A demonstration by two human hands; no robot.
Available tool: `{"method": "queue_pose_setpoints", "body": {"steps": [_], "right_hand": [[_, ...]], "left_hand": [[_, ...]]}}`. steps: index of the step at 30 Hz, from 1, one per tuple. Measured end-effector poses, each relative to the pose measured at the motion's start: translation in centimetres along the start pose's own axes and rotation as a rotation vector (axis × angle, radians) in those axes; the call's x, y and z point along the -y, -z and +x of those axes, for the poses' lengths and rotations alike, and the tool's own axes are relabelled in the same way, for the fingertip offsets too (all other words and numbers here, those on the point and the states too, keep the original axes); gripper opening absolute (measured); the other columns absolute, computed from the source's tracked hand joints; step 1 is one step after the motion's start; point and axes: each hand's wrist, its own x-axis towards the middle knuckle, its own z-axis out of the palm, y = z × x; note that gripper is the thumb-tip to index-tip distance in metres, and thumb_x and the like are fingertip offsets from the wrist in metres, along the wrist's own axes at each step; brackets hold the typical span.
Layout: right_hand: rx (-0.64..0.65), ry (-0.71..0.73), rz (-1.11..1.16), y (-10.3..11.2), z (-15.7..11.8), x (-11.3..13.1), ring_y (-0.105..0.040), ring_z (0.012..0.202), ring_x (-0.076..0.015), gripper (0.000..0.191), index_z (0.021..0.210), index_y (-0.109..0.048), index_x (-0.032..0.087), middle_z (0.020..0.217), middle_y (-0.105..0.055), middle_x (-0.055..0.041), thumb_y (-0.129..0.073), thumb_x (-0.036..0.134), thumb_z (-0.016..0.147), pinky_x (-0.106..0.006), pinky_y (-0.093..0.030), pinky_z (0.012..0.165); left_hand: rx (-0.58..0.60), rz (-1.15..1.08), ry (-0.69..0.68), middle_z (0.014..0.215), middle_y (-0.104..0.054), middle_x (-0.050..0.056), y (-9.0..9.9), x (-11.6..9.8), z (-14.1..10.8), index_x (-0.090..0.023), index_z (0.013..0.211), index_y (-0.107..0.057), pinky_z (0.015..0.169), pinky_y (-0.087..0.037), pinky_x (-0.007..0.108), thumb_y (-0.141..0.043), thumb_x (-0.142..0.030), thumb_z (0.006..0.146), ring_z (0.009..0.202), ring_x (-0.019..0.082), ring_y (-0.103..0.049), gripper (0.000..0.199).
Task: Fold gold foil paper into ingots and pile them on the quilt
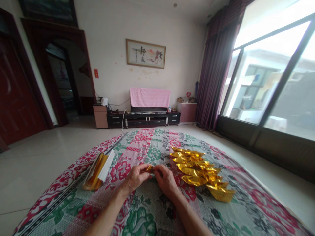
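Observation:
A small piece of gold foil paper (pixel 148 169) is pinched between my two hands, above the middle of the flowered tablecloth. My left hand (pixel 136 178) grips it from the left, with thumb and fingers pressed together. From the right, my right hand (pixel 165 178) closes on its other end; the fingers hide much of the paper. Several folded gold paper ingots (pixel 197 167) lie in overlapping rows to the right of my right hand. Left of my left hand rests a curled stack of gold foil paper (pixel 97 170) with white backing.
A patterned cloth (pixel 137 216) in red, green and grey covers the round table. Beyond it stands a low black TV cabinet (pixel 147 122) with a pink cloth (pixel 150 97) over the screen. A large window (pixel 261 88) and purple curtain (pixel 211 72) are at right.

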Motion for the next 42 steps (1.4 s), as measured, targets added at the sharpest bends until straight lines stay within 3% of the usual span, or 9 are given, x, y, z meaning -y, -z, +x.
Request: {"method": "queue_pose_setpoints", "body": {"steps": [4,17,22,28,36,42], "right_hand": [[0.009,-0.029,0.020,0.1,-0.1,0.1,-0.054,0.062,-0.0115,0.013,0.077,-0.061,0.016,0.070,-0.062,-0.0015,-0.049,0.019,0.077,-0.019,-0.040,0.059],[0.037,-0.172,0.126,0.1,-0.1,-0.2,-0.048,0.056,-0.0091,0.014,0.083,-0.062,0.016,0.065,-0.058,0.0017,-0.055,0.024,0.074,-0.018,-0.036,0.052],[0.115,-0.219,0.169,0.2,0.1,-0.2,-0.045,0.052,-0.0081,0.017,0.086,-0.064,0.018,0.061,-0.058,0.0027,-0.055,0.025,0.074,-0.018,-0.033,0.049],[0.121,-0.310,0.243,0.2,0.3,0.3,-0.038,0.046,-0.0060,0.019,0.084,-0.066,0.017,0.053,-0.053,0.0051,-0.056,0.021,0.069,-0.016,-0.028,0.044],[0.185,-0.209,0.241,0.8,0.2,0.8,-0.039,0.048,-0.0069,0.021,0.083,-0.067,0.017,0.056,-0.054,0.0033,-0.053,0.030,0.076,-0.017,-0.029,0.046],[0.194,-0.190,0.232,0.8,0.2,0.8,-0.043,0.052,-0.0077,0.025,0.077,-0.068,0.017,0.059,-0.056,0.0032,-0.049,0.032,0.080,-0.017,-0.031,0.050]], "left_hand": [[-0.022,0.066,-0.001,0.092,-0.070,0.006,0.2,0.4,0.0,-0.011,0.110,-0.060,0.063,-0.046,0.024,-0.057,-0.021,0.071,0.073,0.016,-0.064,0.041],[-0.027,0.100,-0.009,0.088,-0.069,0.007,0.5,1.0,0.1,-0.010,0.112,-0.059,0.062,-0.046,0.024,-0.055,-0.023,0.073,0.072,0.016,-0.063,0.042],[-0.013,0.126,-0.006,0.073,-0.069,0.005,0.6,1.2,0.2,-0.010,0.114,-0.059,0.061,-0.045,0.024,-0.055,-0.025,0.074,0.069,0.016,-0.062,0.044],[0.012,0.109,0.010,0.077,-0.070,0.005,0.5,0.7,0.1,-0.012,0.113,-0.060,0.060,-0.044,0.024,-0.054,-0.025,0.073,0.066,0.015,-0.061,0.042],[-0.065,0.053,0.046,0.072,-0.068,0.004,0.4,0.5,-0.1,-0.012,0.109,-0.060,0.060,-0.045,0.024,-0.057,-0.028,0.071,0.066,0.016,-0.062,0.042],[-0.053,0.062,0.041,0.072,-0.068,0.004,0.2,0.4,0.0,-0.010,0.105,-0.061,0.058,-0.045,0.023,-0.058,-0.027,0.070,0.063,0.015,-0.061,0.039]]}}
